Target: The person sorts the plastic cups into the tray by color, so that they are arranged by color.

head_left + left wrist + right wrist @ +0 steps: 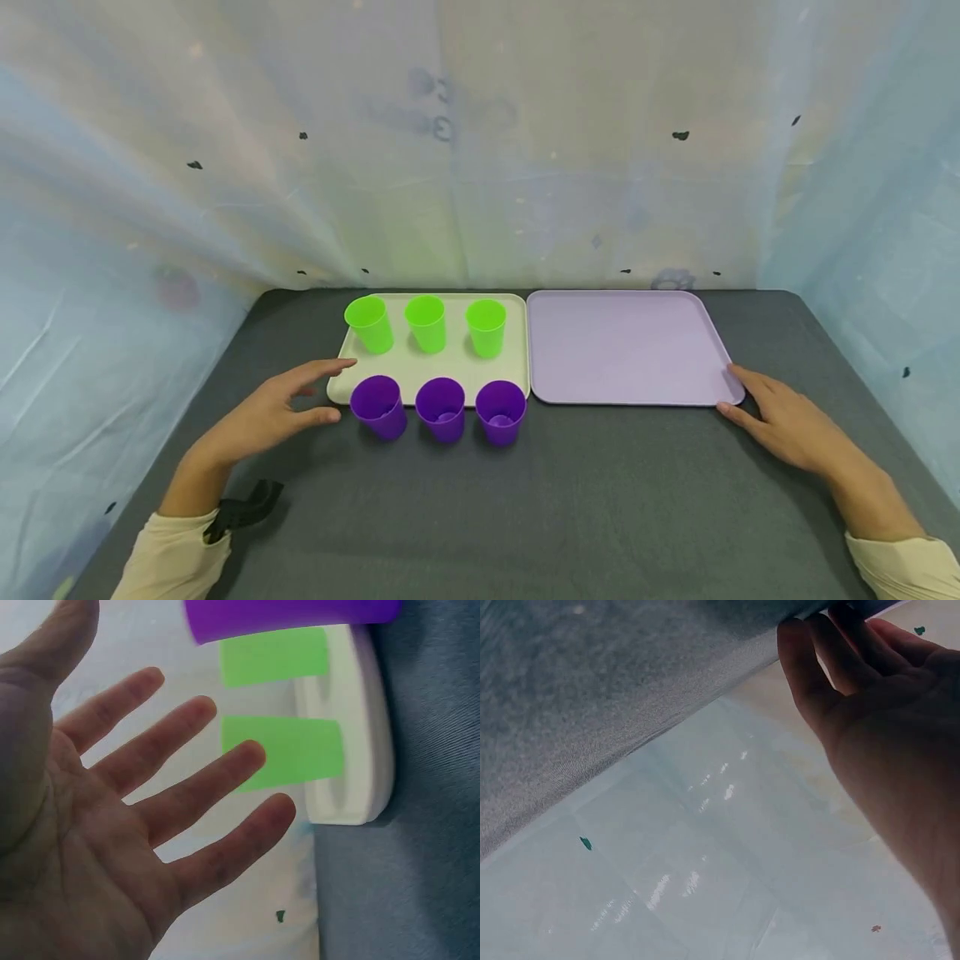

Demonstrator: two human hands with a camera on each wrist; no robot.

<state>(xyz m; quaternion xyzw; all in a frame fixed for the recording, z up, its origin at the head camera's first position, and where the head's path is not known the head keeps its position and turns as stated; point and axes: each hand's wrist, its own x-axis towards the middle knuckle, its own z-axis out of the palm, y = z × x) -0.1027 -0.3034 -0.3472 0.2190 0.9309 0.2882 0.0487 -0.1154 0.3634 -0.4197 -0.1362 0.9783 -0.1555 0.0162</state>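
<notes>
Three green cups [427, 325] stand in a row on a cream tray [450, 372]. In front of them is a row of three purple cups [441, 410], close against the tray's front edge. My left hand [262, 414] is spread just left of the leftmost purple cup [381, 408], holding nothing; the left wrist view shows its palm and parted fingers [247, 840]. Over on the right, my right hand [798, 427] touches the front right corner of a lilac tray [630, 350], thumb at the front edge and fingers along the side. Its fingertips are partly hidden in the right wrist view.
The two trays lie side by side on a dark grey tabletop [570, 508]. Pale plastic sheeting [562, 167] hangs behind and along both sides. A black strap [251, 507] hangs at my left wrist.
</notes>
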